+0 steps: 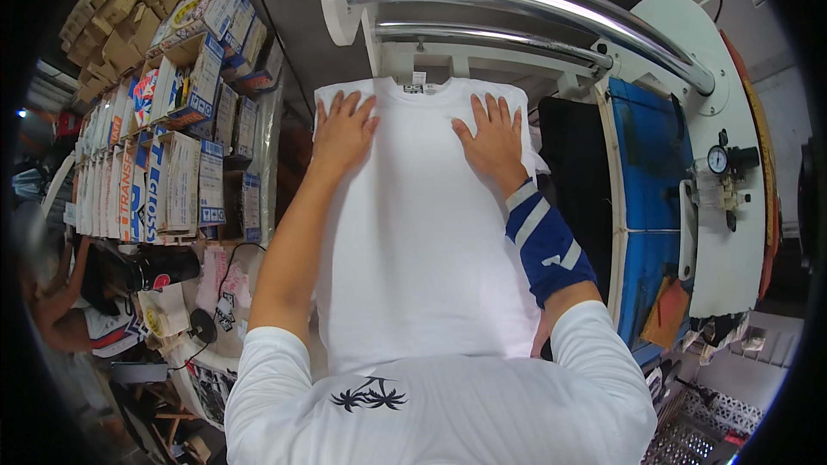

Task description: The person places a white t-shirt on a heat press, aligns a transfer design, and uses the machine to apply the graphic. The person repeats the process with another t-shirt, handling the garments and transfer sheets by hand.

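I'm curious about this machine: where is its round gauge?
On the head view's right side, the round gauge sits over the white plate, just right of the blue panel.

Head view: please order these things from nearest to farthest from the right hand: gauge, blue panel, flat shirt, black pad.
From the right hand:
1. Flat shirt: directly under it.
2. Black pad: to its right.
3. Blue panel: farther right, past the pad.
4. Gauge: farthest right, past the panel.
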### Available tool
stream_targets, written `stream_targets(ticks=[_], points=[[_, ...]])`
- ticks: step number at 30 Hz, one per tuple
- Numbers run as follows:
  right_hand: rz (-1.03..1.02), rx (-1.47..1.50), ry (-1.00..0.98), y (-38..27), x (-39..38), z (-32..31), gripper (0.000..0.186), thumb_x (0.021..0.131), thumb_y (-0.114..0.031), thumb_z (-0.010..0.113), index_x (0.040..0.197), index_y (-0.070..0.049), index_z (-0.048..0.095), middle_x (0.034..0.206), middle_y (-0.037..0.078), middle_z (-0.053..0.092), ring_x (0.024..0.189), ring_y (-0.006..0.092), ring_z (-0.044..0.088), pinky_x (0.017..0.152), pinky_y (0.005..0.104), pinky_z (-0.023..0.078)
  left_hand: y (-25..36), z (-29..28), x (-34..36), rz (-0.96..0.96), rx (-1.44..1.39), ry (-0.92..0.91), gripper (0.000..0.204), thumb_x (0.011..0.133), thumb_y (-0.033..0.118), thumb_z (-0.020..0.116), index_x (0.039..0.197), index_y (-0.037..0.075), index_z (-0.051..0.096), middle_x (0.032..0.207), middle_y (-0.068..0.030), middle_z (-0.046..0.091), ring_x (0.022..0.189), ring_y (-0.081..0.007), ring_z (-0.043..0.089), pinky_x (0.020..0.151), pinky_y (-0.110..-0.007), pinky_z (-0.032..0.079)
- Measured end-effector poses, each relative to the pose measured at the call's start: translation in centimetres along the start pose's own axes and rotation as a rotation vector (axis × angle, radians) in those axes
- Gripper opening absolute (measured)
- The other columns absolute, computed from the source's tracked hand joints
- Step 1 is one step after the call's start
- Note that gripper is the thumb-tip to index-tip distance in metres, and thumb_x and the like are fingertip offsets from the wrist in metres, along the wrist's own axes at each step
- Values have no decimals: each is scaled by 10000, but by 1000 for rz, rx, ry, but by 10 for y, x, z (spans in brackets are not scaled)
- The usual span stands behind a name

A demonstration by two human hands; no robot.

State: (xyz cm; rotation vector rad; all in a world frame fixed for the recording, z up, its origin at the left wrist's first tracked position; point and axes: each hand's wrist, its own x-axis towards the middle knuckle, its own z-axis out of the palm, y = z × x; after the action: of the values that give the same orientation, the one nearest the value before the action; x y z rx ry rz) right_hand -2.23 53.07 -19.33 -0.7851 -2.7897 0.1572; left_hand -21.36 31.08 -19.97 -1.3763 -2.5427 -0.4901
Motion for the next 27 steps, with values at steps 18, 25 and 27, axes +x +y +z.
stream_targets(ticks=[18, 25, 27], points=[[64, 89, -235, -1, -406, -94, 785, 987, -409, 591, 1556, 64, 329, 1667, 274, 210, 1549, 507, 105, 1244, 625, 103, 128, -118, -380, -157, -139, -240, 670, 916, 312, 674, 1522, 91, 493, 1622, -251, 344, 1546, -468, 201, 1220, -663, 138], [21, 122, -154, 1, -435, -93, 725, 988, -412, 598, 1551, -1, 396, 1654, 286, 233, 1535, 520, 145, 1237, 639, 113, 119, -118, -402, -57, -180, -138, 677, 946, 369, 646, 1542, 99, 473, 1673, -211, 271, 1560, -460, 164, 1231, -651, 89], [2, 56, -170, 0, -451, -94, 697, 983, -404, 606, 1537, -18, 432, 1646, 290, 250, 1532, 519, 161, 1236, 640, 118, 119, -128, -421, 17, -138, -203, 673, 943, 363, 656, 1538, 104, 480, 1676, -208, 267, 1566, -455, 151, 1233, -650, 73]])
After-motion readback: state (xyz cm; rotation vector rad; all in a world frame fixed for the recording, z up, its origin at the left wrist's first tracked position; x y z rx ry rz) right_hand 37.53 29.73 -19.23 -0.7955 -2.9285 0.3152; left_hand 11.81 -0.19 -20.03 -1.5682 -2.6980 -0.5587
